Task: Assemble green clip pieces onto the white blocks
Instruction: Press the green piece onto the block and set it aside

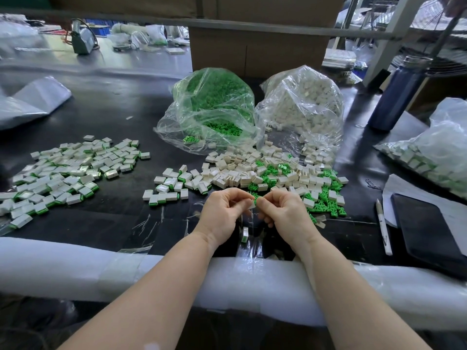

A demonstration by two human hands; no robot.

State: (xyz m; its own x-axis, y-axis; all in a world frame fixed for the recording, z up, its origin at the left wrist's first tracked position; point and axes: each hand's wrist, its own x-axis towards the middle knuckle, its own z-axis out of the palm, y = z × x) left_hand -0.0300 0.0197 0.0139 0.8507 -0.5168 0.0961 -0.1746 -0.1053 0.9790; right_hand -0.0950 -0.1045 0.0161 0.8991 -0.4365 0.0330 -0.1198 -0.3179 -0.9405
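Note:
My left hand (pixel 222 213) pinches a small white block (pixel 250 204) between thumb and fingers. My right hand (pixel 283 213) meets it fingertip to fingertip and pinches a green clip piece (pixel 255 199) against the block; most of the clip is hidden. Just beyond the hands lies a mixed heap of loose white blocks (pixel 252 170) and green clips (pixel 326 205). A spread of assembled white-and-green blocks (pixel 70 170) covers the left of the black table, and a smaller group (pixel 171 188) lies left of the heap.
Two open clear bags stand behind the heap, one of green clips (pixel 214 107), one of white blocks (pixel 303 104). A blue bottle (pixel 396 94), a bag of blocks (pixel 429 157), a pen (pixel 384 226) and a dark tablet (pixel 429 228) are at right. White foam padding (pixel 75 269) lines the near edge.

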